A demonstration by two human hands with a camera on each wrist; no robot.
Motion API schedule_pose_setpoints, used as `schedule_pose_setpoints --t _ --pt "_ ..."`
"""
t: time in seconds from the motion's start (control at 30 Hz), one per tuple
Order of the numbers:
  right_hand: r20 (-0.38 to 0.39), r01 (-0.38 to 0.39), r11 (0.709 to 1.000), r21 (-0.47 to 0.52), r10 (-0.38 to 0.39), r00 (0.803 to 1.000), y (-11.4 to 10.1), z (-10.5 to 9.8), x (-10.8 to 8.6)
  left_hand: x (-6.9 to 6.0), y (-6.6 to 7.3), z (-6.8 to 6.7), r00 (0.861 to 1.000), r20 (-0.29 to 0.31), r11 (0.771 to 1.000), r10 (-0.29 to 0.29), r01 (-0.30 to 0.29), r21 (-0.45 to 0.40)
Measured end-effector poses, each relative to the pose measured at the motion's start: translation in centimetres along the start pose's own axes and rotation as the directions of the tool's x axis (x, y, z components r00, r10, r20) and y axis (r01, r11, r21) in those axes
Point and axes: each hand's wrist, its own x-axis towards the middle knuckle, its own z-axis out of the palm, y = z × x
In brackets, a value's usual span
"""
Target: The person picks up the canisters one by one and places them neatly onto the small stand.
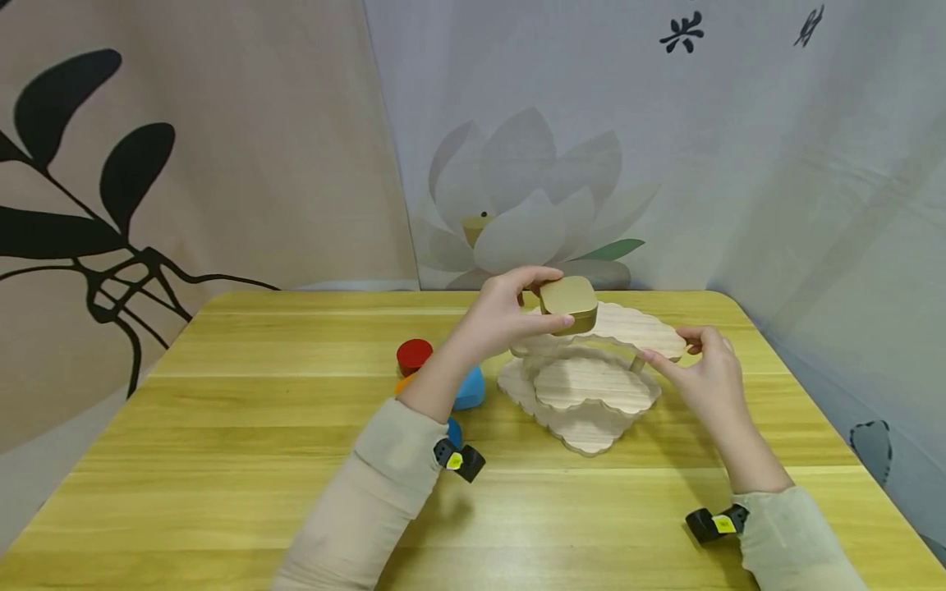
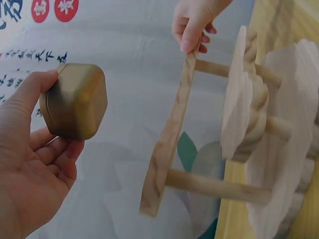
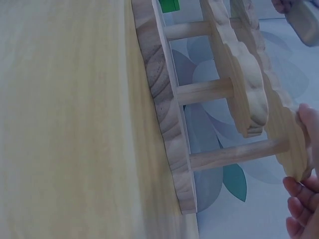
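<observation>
A small gold tin with rounded corners [image 1: 568, 297] is gripped between the thumb and fingers of my left hand [image 1: 510, 305], raised over the upper left part of a tiered wooden stand. In the left wrist view the tin [image 2: 79, 102] is apart from the stand. The pale stand [image 1: 587, 431] has scalloped boards joined by round posts [image 3: 239, 153]. My right hand [image 1: 705, 369] pinches the right end of its top board [image 1: 636, 327], as the left wrist view also shows, with the right hand [image 2: 199, 20] at that board's edge.
Left of the stand are a red round piece [image 1: 414, 355], a light blue piece [image 1: 470, 390], an orange piece [image 1: 403, 383] and a darker blue one [image 1: 454, 432], partly hidden by my left arm. All are on the wooden table [image 1: 244, 427]; a printed curtain [image 1: 296, 148] hangs behind.
</observation>
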Motion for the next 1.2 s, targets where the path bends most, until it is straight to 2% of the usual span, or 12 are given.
schedule_pose_setpoints --t 0.13,0.47,0.6,0.97,1.2 --pt "0.001 0.007 1.000 0.004 -0.007 1.000 0.0 0.0 0.0 0.7 0.3 0.9 1.000 0.014 1.000 0.003 -0.003 -0.014" --pt "0.010 0.015 1.000 0.002 -0.015 1.000 0.0 -0.1 0.0 2.5 0.8 3.1 0.997 0.027 0.998 0.067 -0.066 -0.012" --pt "0.013 0.014 1.000 -0.003 -0.014 1.000 0.0 -0.1 0.0 3.1 1.3 3.9 0.997 0.045 0.998 0.064 -0.063 -0.014" --pt "0.018 0.010 1.000 0.000 -0.010 1.000 0.0 -0.2 -0.1 4.6 2.5 6.4 0.995 0.104 0.997 -0.010 0.019 -0.079" --pt "0.030 -0.004 1.000 0.004 0.004 1.000 0.0 -0.3 -0.1 5.8 2.7 7.7 0.995 0.094 0.999 -0.030 0.032 -0.024"
